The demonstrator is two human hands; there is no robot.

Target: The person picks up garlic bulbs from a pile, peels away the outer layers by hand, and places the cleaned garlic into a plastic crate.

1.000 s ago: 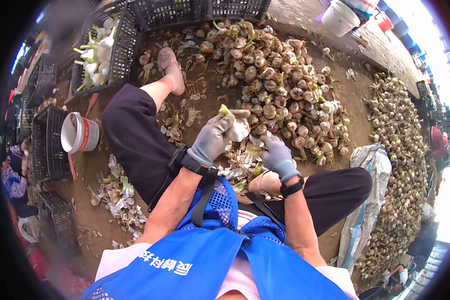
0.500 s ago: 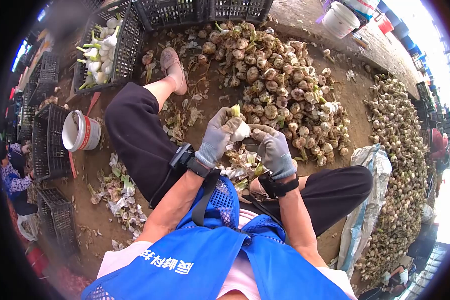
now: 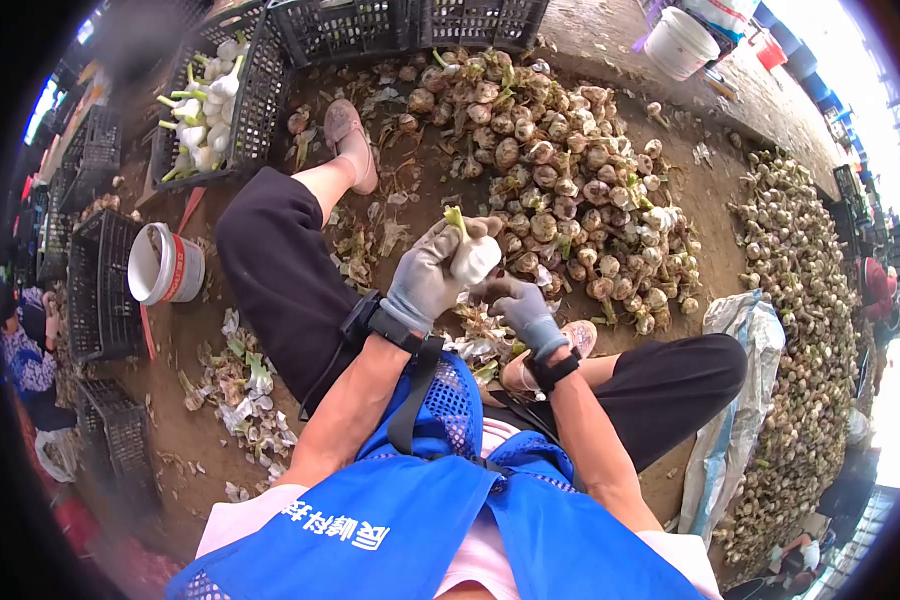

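My gloved left hand (image 3: 422,272) is closed around a white garlic bulb (image 3: 477,260), whose short green stem stub points up past the fingers. Just below and right of the bulb is my gloved right hand (image 3: 520,310), its fingers curled together and partly blurred. Whether those fingertips touch the bulb or pinch a bit of skin, I cannot make out. Beneath the hands lie loose garlic peels (image 3: 480,335). A heap of unpeeled garlic (image 3: 560,170) spreads over the ground beyond them.
At the upper left, a black crate (image 3: 255,130) holds cleaned white bulbs. A white bucket (image 3: 182,270) stands left of my knee. More peel scraps (image 3: 245,400) litter the ground. A white sack (image 3: 725,400) and a long garlic pile (image 3: 795,370) lie right. Another person (image 3: 32,350) sits far left.
My right hand has come away from the bulb's side, moving down and slightly left. In my left hand the bulb has tilted, and more of its white surface shows.
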